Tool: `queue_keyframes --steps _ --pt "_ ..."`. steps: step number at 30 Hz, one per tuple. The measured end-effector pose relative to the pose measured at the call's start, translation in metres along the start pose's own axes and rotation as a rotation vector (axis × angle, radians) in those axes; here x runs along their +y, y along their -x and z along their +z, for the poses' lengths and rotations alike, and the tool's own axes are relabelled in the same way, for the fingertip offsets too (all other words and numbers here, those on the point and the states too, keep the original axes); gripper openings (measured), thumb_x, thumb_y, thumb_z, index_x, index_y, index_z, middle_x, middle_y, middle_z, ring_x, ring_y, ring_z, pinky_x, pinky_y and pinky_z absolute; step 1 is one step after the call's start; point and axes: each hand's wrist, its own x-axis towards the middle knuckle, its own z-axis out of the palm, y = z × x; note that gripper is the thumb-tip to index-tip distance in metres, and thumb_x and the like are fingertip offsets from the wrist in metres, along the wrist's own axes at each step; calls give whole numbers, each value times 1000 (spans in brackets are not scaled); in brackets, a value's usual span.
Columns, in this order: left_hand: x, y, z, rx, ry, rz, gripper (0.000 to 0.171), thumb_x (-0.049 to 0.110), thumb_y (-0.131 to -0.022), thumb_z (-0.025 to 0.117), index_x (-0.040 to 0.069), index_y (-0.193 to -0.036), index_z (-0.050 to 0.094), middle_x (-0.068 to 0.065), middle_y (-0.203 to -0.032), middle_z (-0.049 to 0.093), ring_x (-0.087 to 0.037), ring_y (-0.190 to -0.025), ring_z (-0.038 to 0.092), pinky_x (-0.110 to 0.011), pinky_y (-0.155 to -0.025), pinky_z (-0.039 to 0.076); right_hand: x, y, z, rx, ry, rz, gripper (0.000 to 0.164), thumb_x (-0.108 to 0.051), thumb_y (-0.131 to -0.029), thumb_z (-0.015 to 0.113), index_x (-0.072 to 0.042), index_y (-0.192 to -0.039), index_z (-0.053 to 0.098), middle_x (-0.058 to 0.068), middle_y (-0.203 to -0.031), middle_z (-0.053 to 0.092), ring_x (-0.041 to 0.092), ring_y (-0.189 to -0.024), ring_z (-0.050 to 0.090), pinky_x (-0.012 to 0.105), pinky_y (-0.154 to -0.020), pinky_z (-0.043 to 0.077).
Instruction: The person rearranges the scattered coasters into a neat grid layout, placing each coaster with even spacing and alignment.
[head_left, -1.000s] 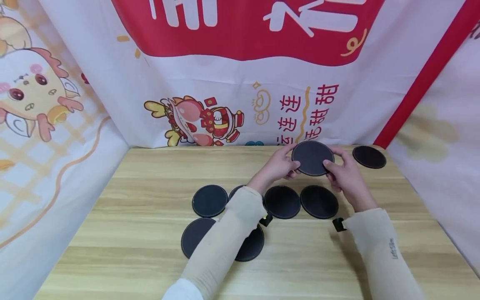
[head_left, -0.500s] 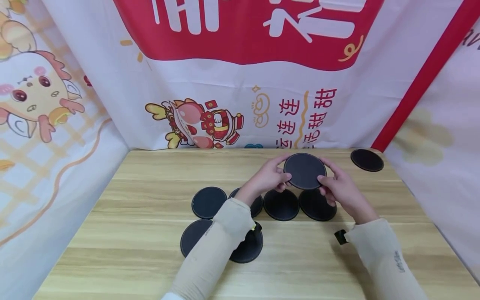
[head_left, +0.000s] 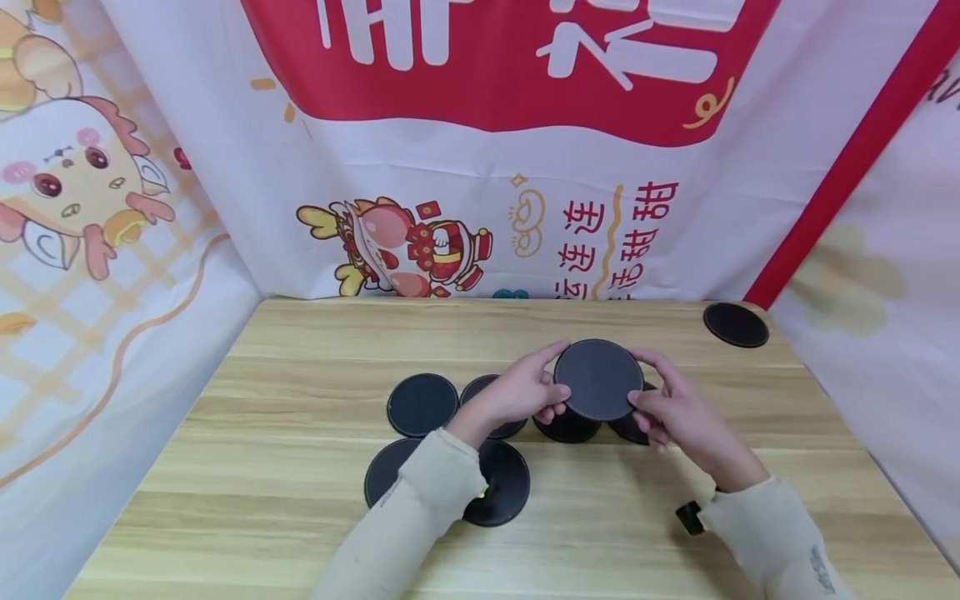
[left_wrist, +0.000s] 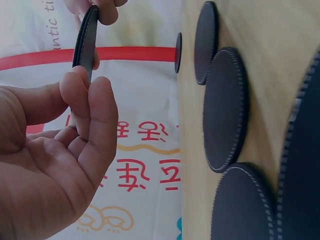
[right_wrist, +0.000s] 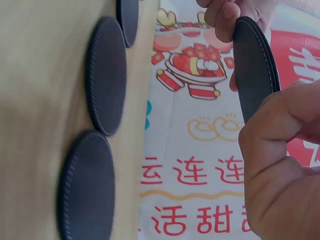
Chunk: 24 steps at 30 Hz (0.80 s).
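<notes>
My left hand [head_left: 525, 387] and right hand [head_left: 686, 412] pinch a round black coaster [head_left: 598, 379] by opposite edges, thumbs on the near face. It is tilted up and held above the table, partly covering two coasters in the back row, one in the middle [head_left: 567, 429] and one at the right end [head_left: 628, 430]. Pale stitching runs round its rim in the right wrist view, where the same coaster [right_wrist: 255, 70] appears nearly edge-on. Further left in that row lie another coaster [head_left: 422, 405] and one [head_left: 477, 390] partly behind my left hand.
Nearer me, two more coasters, one on the left [head_left: 387, 471] and one on the right [head_left: 506, 483], lie partly under my left sleeve. A single coaster [head_left: 737, 324] rests at the table's far right corner. Printed cloth [head_left: 420, 158] hangs behind the wooden table [head_left: 300, 358].
Both hands have brought the held coaster nearer to me and slightly left, from behind the back row to over its right part. The coasters on the table have stayed put.
</notes>
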Motion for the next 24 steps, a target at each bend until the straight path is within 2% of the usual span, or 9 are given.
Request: queue_keyframes --steps 8,15,19,24 --pt "-9 17 2 -13 6 -2 73 -3 -99 60 19 -161 27 -12 -67 63 -18 -55 58 -30 -55 53 10 12 15 -5 -23 -17 61 -2 -103 51 -14 -156 22 10 -62 52 15 -43 38 30 -40 45" --pt "-19 37 6 -48 34 -23 78 -3 -97 63 20 -162 25 -16 -68 65 -17 -55 60 -32 -57 55 18 26 24 -63 -69 -51 60 -5 -104 53 -10 -155 22 7 -62 52 17 -42 37 29 -39 46" --pt "-24 42 10 -58 59 -40 79 -3 -97 64 19 -162 24 -13 -64 64 -15 -51 59 -27 -54 53 27 30 24 -74 -85 -29 60 -7 -104 54 -11 -155 23 6 -62 54 14 -43 39 28 -39 46" --pt "-33 48 17 -68 106 -64 81 -6 -96 64 15 -162 23 -12 -62 63 -14 -48 58 -26 -51 53 38 34 26 -96 -100 14 59 -6 -102 54 -14 -153 26 5 -60 55 12 -42 41 27 -38 46"
